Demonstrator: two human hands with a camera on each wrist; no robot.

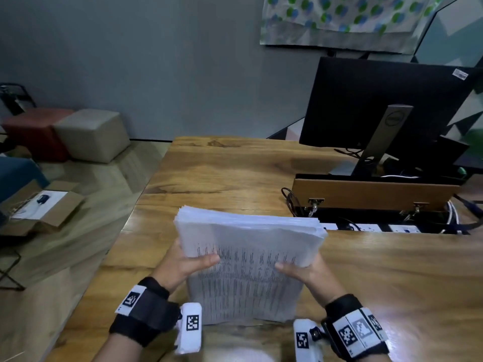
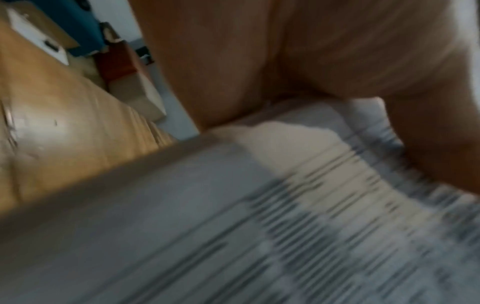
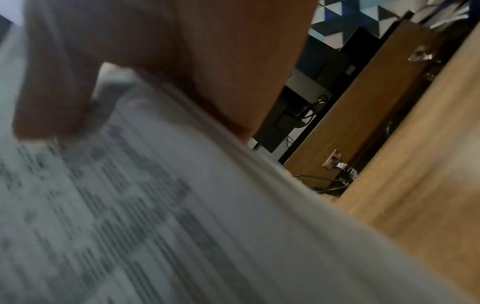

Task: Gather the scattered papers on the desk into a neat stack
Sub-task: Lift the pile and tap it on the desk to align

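Note:
A thick stack of printed papers [image 1: 248, 262] stands tilted on its lower edge on the wooden desk [image 1: 235, 176], leaning towards me. My left hand [image 1: 183, 265] grips its left side with the thumb across the printed front. My right hand [image 1: 303, 270] grips the right side the same way. The fingers behind the sheets are hidden. In the left wrist view the papers [image 2: 259, 236] fill the lower frame under my left hand [image 2: 285, 61]. In the right wrist view the papers [image 3: 155, 216] run below my right hand [image 3: 155, 61]. Both wrist views are blurred.
A black monitor [image 1: 386, 105] on a stand sits at the desk's back right. In front of it a hinged wooden flap [image 1: 373, 194] stands open over a cable trough with a power strip [image 1: 366, 227]. Left of the desk are floor, cube stools [image 1: 91, 134] and a cardboard box [image 1: 41, 207].

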